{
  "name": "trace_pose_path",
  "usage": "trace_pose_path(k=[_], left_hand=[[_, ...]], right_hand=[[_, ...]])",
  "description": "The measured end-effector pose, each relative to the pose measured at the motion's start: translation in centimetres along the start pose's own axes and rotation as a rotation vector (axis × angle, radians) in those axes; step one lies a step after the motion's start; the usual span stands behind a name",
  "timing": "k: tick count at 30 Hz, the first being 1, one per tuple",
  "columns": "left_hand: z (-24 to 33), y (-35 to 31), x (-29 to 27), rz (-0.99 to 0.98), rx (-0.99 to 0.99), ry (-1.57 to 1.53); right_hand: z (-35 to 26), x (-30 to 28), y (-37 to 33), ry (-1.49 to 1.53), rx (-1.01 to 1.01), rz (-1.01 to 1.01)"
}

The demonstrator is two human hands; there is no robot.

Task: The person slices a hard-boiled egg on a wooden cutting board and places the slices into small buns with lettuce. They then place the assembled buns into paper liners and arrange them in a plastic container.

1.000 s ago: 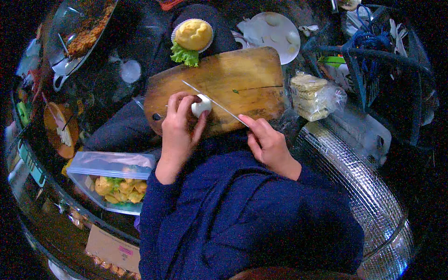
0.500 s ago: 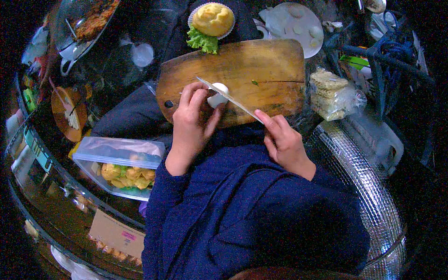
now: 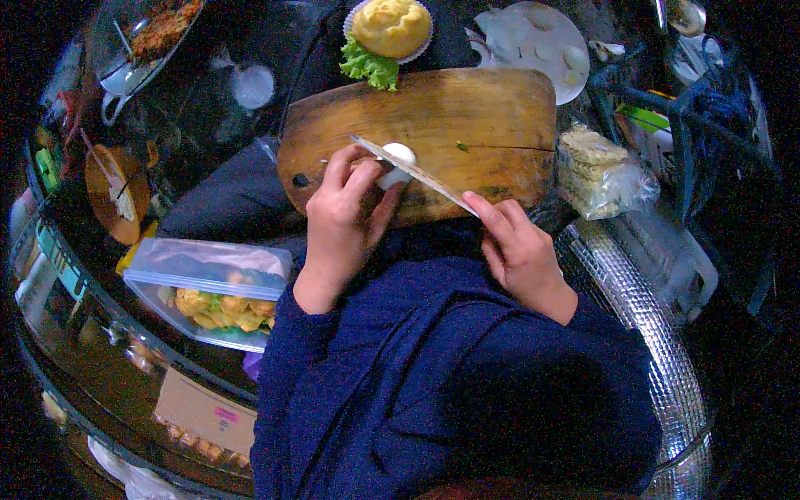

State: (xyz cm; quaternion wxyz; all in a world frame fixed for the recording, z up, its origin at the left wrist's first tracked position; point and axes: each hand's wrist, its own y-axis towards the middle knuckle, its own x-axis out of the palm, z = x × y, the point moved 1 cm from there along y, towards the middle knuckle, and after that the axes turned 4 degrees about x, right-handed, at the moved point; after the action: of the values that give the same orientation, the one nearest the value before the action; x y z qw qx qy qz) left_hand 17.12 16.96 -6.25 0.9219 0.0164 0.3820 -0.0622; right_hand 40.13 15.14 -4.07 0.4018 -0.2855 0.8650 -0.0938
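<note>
My left hand (image 3: 343,225) is closed on a smooth white egg (image 3: 401,153), apparently peeled, at the near side of a worn wooden cutting board (image 3: 337,118). In my right hand (image 3: 527,254) is a long, narrow knife (image 3: 429,180), index finger stretched along it. The blade slants across the egg, its tip beyond my left fingertips; whether it has cut in, I cannot tell. A small green scrap (image 3: 462,146) lies on the board. Past the far edge sits a yellow muffin-like bun (image 3: 390,27) in a paper cup, with a lettuce leaf (image 3: 372,65).
On the left stands a clear plastic box (image 3: 208,279) of yellow pieces with some green. To the right are bagged pale noodle-like cakes (image 3: 593,167) and a silvery quilted band (image 3: 642,308). A plate of pale round slices (image 3: 542,50) is at the back, a glass lid (image 3: 137,71) far left.
The view has shifted slightly, so the board and bun sit a little differently. Both hands keep their grip; the knife, still across the egg, has moved slightly to the right along with it.
</note>
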Motion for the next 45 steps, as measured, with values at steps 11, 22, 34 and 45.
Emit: trace_pose_path(k=[11, 22, 34, 45], left_hand=[[0.1, 0.2, -0.1, 0.004, 0.017, -0.006], [-0.1, 0.4, 0.1, 0.009, 0.023, -0.042], [-0.2, 0.4, 0.5, -0.026, -0.024, -0.076], [-0.1, 0.5, 0.4, -0.025, -0.017, -0.085]], right_hand=[[-0.3, -0.3, 1.3, -0.056, -0.017, -0.033], [-0.5, -0.4, 2.3, -0.153, 0.025, -0.078], [-0.2, 0.1, 2.7, -0.164, 0.035, -0.100], [0.3, 0.9, 2.9, -0.150, 0.027, -0.082]])
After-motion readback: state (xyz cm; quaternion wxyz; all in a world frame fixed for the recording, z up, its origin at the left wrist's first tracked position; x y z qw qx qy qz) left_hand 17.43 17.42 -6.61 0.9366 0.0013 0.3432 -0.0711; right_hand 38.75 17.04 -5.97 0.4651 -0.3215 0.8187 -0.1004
